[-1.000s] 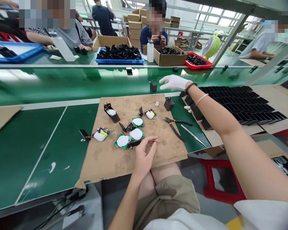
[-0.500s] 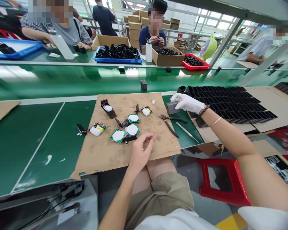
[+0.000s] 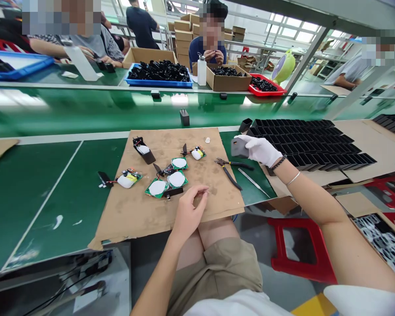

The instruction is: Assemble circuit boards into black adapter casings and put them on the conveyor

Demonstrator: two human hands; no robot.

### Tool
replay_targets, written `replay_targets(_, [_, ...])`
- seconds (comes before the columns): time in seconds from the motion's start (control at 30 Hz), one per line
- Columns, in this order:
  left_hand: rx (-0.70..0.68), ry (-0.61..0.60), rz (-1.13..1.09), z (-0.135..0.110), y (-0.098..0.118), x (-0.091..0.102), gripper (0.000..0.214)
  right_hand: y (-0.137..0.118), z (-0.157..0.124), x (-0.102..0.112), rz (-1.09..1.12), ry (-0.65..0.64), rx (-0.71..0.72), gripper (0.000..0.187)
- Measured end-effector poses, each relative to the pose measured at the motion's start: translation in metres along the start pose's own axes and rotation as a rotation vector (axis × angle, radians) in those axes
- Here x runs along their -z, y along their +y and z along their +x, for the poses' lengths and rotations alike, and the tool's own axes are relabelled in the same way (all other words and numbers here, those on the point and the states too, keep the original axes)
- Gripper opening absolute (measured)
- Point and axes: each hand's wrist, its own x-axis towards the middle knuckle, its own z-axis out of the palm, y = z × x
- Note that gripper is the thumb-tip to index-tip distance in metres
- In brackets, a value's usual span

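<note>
My right hand [image 3: 261,149], in a white glove, grips a dark plastic charger case [image 3: 238,148] by its right side, raised just beyond the cardboard's right edge. Bare, my left hand [image 3: 191,206] hovers over the front of the cardboard mat [image 3: 217,199], fingers loosely curved, the thumb apart from them and nothing between. Near it lie green circuit boards with white pads [image 3: 177,179] and a small black piece [image 3: 173,192]. A black case with parts inside [image 3: 144,150] rests farther back. Two boards with yellow components [image 3: 129,177] lie at left and back right.
Cutting pliers [image 3: 230,166] and metal tweezers [image 3: 253,182] lie at the mat's right. Rows of black cases [image 3: 303,142] stand beyond. Along the green conveyor [image 3: 102,114] sits a plug charger [image 3: 184,117]. Co-workers sit opposite, behind a blue tray [image 3: 158,83] of black parts. A red stool [image 3: 303,245] stands below.
My right hand has lifted the case slightly and tilted it, away from the rows. Chargers on the conveyor have shifted left. My left hand has barely changed.
</note>
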Motion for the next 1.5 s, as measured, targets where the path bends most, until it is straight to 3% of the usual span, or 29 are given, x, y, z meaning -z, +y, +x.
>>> replay_targets(0.13, [-0.016, -0.010, 0.029, 0.000, 0.001, 0.000, 0.023, -0.011, 0.029, -0.004, -0.253, 0.137, 0.001, 0.042])
replay_targets(0.23, [-0.023, -0.015, 0.052, -0.001, 0.001, 0.000, 0.023, -0.017, 0.052, -0.016, -0.463, 0.231, 0.039, 0.040])
replay_targets(0.37, [-0.025, -0.011, 0.062, -0.001, -0.001, -0.001, 0.023, -0.019, 0.072, -0.038, -0.632, 0.175, 0.066, 0.061])
replay_targets(0.47, [-0.025, -0.007, 0.049, -0.002, -0.002, -0.001, 0.021, -0.018, 0.073, -0.040, -0.665, 0.125, 0.073, 0.074])
replay_targets(0.6, [-0.034, -0.026, 0.055, -0.003, 0.000, 0.001, 0.020, -0.021, 0.042, -0.012, -0.667, 0.168, 0.063, 0.074])
replay_targets(0.7, [-0.022, -0.032, 0.072, -0.004, 0.000, 0.001, 0.020, -0.027, -0.009, 0.017, -0.684, 0.241, 0.043, 0.057])
replay_targets(0.8, [-0.015, -0.045, 0.087, -0.005, -0.001, 0.001, 0.021, -0.028, -0.070, 0.036, -0.801, 0.464, 0.000, 0.049])
replay_targets(0.87, [-0.018, -0.061, 0.101, -0.006, -0.002, 0.001, 0.021, -0.023, -0.105, 0.042, -0.867, 0.590, -0.107, 0.050])
replay_targets(0.97, [-0.025, -0.080, 0.122, -0.006, -0.004, 0.002, 0.021, -0.007, -0.134, 0.046, -0.895, 0.647, -0.319, 0.057])
replay_targets(1.17, [-0.021, -0.116, 0.146, -0.004, -0.005, 0.004, 0.021, 0.025, -0.123, 0.045, -0.861, 0.544, -0.528, 0.077])
replay_targets(1.33, [0.003, -0.106, 0.153, -0.005, -0.005, 0.002, 0.023, 0.031, -0.109, 0.041, -0.935, 0.590, -0.566, 0.084])
replay_targets(1.5, [0.002, -0.104, 0.158, -0.004, -0.006, 0.002, 0.023, 0.040, -0.112, 0.058, -0.863, 0.565, -0.528, 0.094])
